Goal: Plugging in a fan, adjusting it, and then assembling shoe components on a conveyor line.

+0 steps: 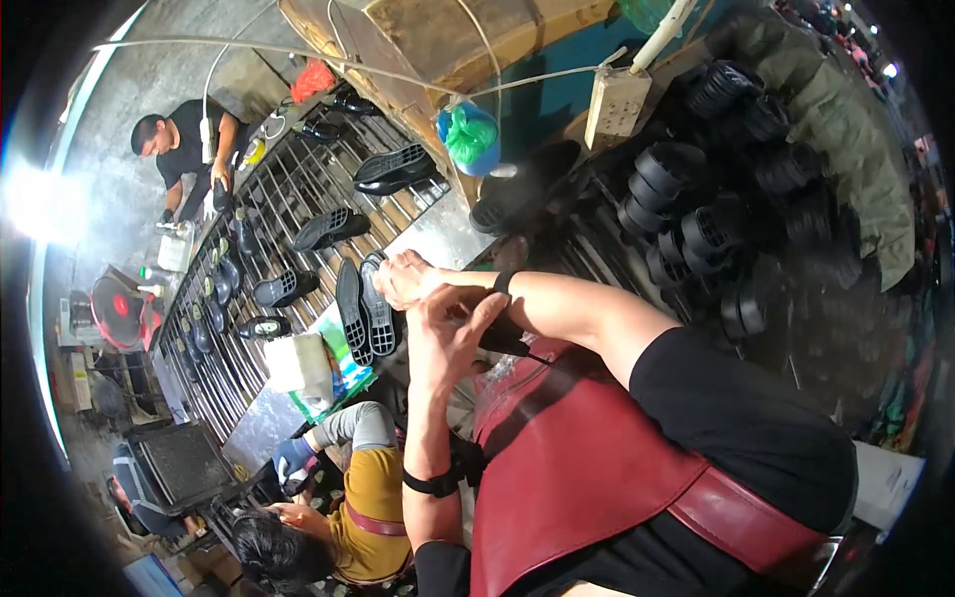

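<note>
In front of my chest my forearms cross. My left hand (445,333) has its fingers bent in a pinch at my right wrist, next to the black wrist strap (503,283); what lies between the fingertips is hidden. My right hand (403,280) is curled into a loose fist beyond it, with nothing seen in it. Just left of that fist, a pair of black shoes (353,310) rests with the grid-patterned soles showing. Another black strap (434,486) circles my left forearm, beside a dark device (464,461). A red apron (587,448) covers my front.
A metal-bar rack (269,214) carries several black shoes. A white block (298,366) lies at its near end. One co-worker (189,139) handles a shoe at far left; another in yellow (373,507) sits close at lower left. Black soles (711,229) are piled at right.
</note>
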Tool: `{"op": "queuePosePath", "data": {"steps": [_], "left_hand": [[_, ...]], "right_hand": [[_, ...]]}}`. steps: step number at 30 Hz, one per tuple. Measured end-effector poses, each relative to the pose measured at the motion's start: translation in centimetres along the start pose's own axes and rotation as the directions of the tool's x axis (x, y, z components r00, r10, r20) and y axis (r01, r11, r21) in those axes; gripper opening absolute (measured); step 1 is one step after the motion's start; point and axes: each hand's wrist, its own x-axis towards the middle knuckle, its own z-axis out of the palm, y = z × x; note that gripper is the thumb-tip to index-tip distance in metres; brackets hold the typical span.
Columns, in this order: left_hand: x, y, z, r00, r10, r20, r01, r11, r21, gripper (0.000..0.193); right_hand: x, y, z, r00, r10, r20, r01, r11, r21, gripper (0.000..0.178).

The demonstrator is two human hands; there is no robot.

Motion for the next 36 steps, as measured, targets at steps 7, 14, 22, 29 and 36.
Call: {"op": "queuePosePath", "data": {"steps": [7,14,22,29,36], "left_hand": [[0.1,-3.4,-4.7,0.928,-0.007,-0.372,-0.106,0.953,-0.283,0.015],[4.7,1.6,-9.7,0.694,0.323,-0.643,-0.331,0.937,0.114,0.021],[8.0,0.5,-8.0,0.889,0.428,-0.161,-0.021,0.388,0.921,0.01],[2.1,0.0,-3.5,0.97,0.244,0.012,-0.22,0.893,-0.393,0.021],[0.6,-3.6,0.7,0.913,0.408,0.022,-0.398,0.9,-0.174,0.018]], "right_hand": [[1.1,0.5,1.9,0.952,0.106,0.287,-0.299,0.526,0.796,0.02],[-3.0,-4.2,-8.3,0.864,0.105,0.492,-0.487,0.417,0.767,0.015],[-7.7,-12.6,-23.3,0.769,-0.252,0.588,0.243,0.965,0.097,0.019],[-5.3,-19.1,-20.0,0.685,-0.64,0.348,0.585,0.768,0.26,0.022],[-2.8,-15.1,-12.6,0.48,-0.47,0.74,0.267,0.882,0.387,0.023]]}}
